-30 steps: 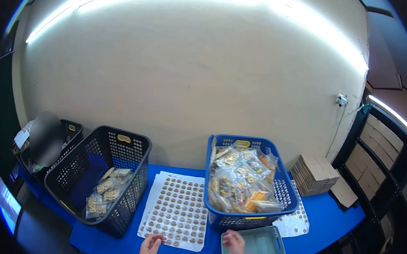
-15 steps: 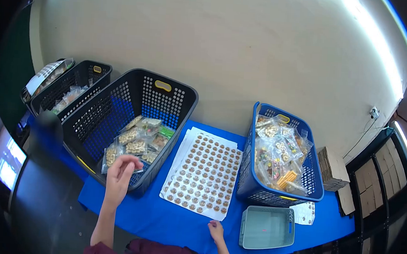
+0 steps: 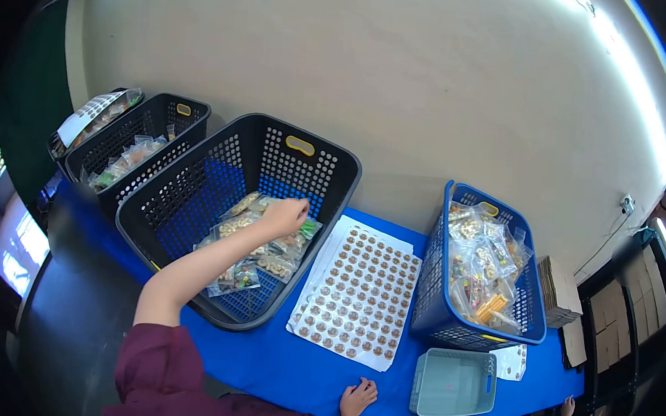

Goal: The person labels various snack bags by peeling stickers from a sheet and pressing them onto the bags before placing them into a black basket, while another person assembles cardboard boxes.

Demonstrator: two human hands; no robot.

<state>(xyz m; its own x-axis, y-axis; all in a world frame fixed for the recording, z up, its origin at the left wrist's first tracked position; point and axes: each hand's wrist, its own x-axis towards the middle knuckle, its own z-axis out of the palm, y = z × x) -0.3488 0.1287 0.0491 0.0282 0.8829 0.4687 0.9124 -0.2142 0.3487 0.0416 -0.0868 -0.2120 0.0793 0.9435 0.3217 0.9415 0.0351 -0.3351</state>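
Observation:
My left hand (image 3: 287, 217) reaches over the large black basket (image 3: 173, 133), above its pile of clear snack packets (image 3: 276, 265). Its fingers are curled together, and whatever they may hold is hidden. A packet with coloured bits (image 3: 246, 277) lies at the near side of that pile. At the front edge of the blue-covered table (image 3: 300, 377), my right hand (image 3: 358, 399) rests with its fingers folded in and nothing visible in them. Just beyond it lie sheets of round brown-and-white stickers (image 3: 354, 297).
A blue basket (image 3: 431, 290) heaped with snack packets stands at the right, behind a grey-green tray (image 3: 456, 383). Stacked flat cardboard (image 3: 556, 294) is farther right. More black baskets (image 3: 135, 131) stand at the left. Another person's hand (image 3: 568, 408) shows at lower right.
My left hand has moved from the basket's near rim to over the packets inside. The packet with coloured bits now shows at the pile's near side. The whole view has shifted slightly.

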